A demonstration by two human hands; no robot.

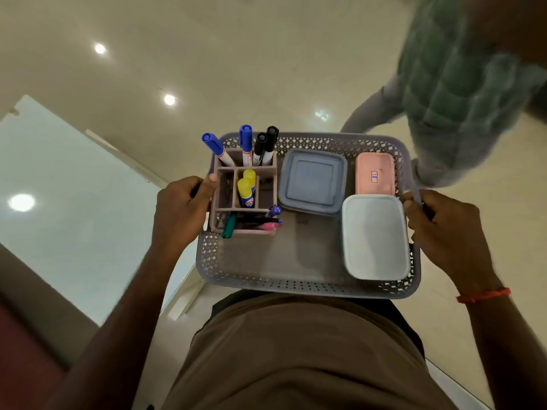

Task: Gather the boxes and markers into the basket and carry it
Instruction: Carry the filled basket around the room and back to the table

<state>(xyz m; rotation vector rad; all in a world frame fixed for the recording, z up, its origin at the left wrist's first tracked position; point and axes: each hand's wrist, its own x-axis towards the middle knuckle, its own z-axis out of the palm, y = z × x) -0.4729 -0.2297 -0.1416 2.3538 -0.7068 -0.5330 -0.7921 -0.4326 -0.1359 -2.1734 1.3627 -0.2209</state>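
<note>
We carry the loaded basket [307,287] level.
Left hand [179,211] and right hand [447,232] curl round its opposite rims so boxes [376,235] and markers [245,143] don't slide.

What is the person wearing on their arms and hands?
Both forearms are bare, with no sleeves showing and no gloves. The left hand has no ring or band that I can see. The right hand has a thin red-orange thread band around its wrist. The shirt is brown.

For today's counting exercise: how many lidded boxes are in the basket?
3 in the basket: a blue-grey box in the middle, a pink box in the far right corner, a white box nearer, beside it. None appears hidden.
</note>
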